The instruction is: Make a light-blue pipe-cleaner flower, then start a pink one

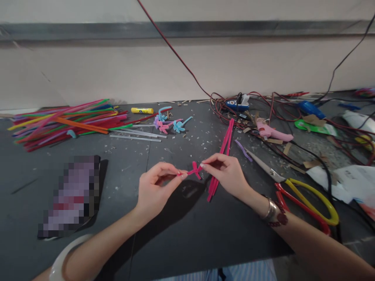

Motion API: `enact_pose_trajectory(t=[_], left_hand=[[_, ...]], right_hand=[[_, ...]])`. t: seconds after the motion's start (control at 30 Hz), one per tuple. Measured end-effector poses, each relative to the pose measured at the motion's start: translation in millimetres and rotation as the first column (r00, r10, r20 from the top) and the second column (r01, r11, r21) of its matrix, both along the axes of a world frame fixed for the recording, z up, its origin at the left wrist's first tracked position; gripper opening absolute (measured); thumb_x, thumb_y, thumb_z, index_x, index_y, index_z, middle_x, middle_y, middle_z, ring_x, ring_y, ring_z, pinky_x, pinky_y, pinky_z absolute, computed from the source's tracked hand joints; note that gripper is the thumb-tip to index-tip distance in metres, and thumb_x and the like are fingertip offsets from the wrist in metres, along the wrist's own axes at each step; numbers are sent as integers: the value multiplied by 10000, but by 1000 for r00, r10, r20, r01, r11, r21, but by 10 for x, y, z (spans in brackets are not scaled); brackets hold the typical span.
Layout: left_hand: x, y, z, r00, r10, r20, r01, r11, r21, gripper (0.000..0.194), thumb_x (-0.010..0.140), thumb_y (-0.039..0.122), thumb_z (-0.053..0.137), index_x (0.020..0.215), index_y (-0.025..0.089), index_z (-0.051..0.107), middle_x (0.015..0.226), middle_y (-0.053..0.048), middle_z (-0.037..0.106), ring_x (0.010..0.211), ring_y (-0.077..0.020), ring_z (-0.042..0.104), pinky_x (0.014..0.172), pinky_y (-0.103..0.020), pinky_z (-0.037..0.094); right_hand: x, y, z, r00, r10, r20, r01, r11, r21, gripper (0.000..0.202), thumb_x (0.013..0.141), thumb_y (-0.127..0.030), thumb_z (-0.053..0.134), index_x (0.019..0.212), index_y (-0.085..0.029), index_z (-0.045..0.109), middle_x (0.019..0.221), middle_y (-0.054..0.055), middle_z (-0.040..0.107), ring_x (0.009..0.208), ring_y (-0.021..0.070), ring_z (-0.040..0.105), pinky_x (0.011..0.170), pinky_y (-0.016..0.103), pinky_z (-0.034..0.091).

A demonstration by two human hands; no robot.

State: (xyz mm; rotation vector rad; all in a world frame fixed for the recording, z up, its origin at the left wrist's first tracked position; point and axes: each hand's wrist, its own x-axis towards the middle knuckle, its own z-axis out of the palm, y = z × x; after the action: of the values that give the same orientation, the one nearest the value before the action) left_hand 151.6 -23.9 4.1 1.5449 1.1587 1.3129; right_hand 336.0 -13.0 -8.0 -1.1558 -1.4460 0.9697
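Between my two hands, just above the dark table, is a bright pink pipe cleaner (195, 170) bent into small loops like petals. My left hand (156, 185) pinches its stem end between thumb and fingertips. On the other side, my right hand (227, 173) grips one of the loops in a thumb-and-finger pinch. Under and beyond the right hand lie several straight pink pipe cleaners (227, 140). A short purple pipe cleaner piece (243, 150) rests near the tips of the scissors (275, 175), which have red and yellow handles.
A pile of coloured pipe cleaners (70, 123) spreads at the back left. Finished small flowers (164, 124), clear sticks (137, 134) and a yellow tube (142, 111) lie nearby. A pink glue gun (274, 132) sits among tangled cables at right. A pixelated object (72, 197) lies left.
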Motion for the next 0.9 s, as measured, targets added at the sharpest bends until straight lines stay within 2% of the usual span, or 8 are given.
enact_pose_trajectory(t=[0.17, 0.37, 0.43, 0.5, 0.6, 0.7, 0.8, 0.9], left_hand=[[-23, -37, -23, 997, -37, -66, 42, 996, 74, 124, 643, 157, 661, 668, 163, 540, 692, -27, 677, 687, -168, 662, 655, -245, 547], [-48, 98, 12, 998, 68, -17, -69, 997, -42, 160, 658, 198, 659, 724, 165, 517, 712, -29, 682, 710, -173, 663, 676, -253, 546], [-40, 102, 18, 997, 79, -16, -79, 995, -53, 157, 667, 212, 651, 722, 165, 512, 706, -32, 682, 718, -179, 663, 672, -259, 547], [-31, 67, 16, 996, 77, -44, -77, 997, 4, 133, 675, 206, 642, 707, 169, 518, 697, -31, 682, 718, -180, 663, 655, -255, 549], [-24, -27, 8, 984, -13, -180, 57, 969, 241, 74, 693, 131, 610, 691, 184, 559, 717, -21, 693, 722, -161, 661, 654, -243, 546], [-30, -104, 0, 932, -108, -347, 270, 844, 463, 178, 690, 46, 586, 760, 208, 605, 763, -7, 703, 748, -148, 656, 674, -238, 541], [-49, -137, -23, 855, -194, -480, 451, 736, 505, 249, 702, 31, 565, 864, 213, 620, 835, -13, 701, 816, -146, 644, 717, -235, 536], [-76, -140, -63, 785, -243, -570, 548, 702, 455, 276, 722, 38, 546, 922, 211, 623, 887, -15, 694, 853, -142, 634, 776, -240, 522]], right_hand=[[19, 33, 19, 998, -3, -59, -1, 998, -71, 72, 665, -213, 644, 709, -159, 624, 669, 11, 626, 625, 110, 580, 593, 233, 472], [60, 44, 87, 947, 203, -247, -271, 919, -285, 111, 641, -230, 672, 707, -156, 622, 617, -17, 586, 535, 67, 519, 543, 210, 440], [71, 53, 91, 923, 192, -334, -299, 904, -306, 121, 629, -227, 685, 704, -162, 617, 620, -20, 585, 521, 62, 507, 535, 208, 434], [74, 64, 79, 915, 126, -383, -253, 919, -303, 119, 627, -221, 688, 700, -165, 612, 652, -14, 599, 533, 63, 509, 543, 208, 434], [57, 67, 46, 923, 19, -384, -135, 951, -277, 106, 633, -217, 685, 694, -169, 613, 668, -10, 608, 570, 70, 524, 569, 210, 431], [18, 43, 32, 932, -35, -361, -61, 965, -254, 103, 634, -220, 686, 690, -168, 617, 647, -13, 601, 572, 73, 525, 581, 217, 428], [-8, 12, 54, 905, -32, -425, -109, 947, -303, 98, 633, -207, 687, 686, -163, 618, 646, -18, 592, 579, 67, 528, 591, 207, 431], [15, 9, 96, 837, 2, -547, -273, 867, -416, 77, 640, -189, 676, 679, -154, 620, 634, -28, 571, 559, 49, 519, 570, 177, 434]])
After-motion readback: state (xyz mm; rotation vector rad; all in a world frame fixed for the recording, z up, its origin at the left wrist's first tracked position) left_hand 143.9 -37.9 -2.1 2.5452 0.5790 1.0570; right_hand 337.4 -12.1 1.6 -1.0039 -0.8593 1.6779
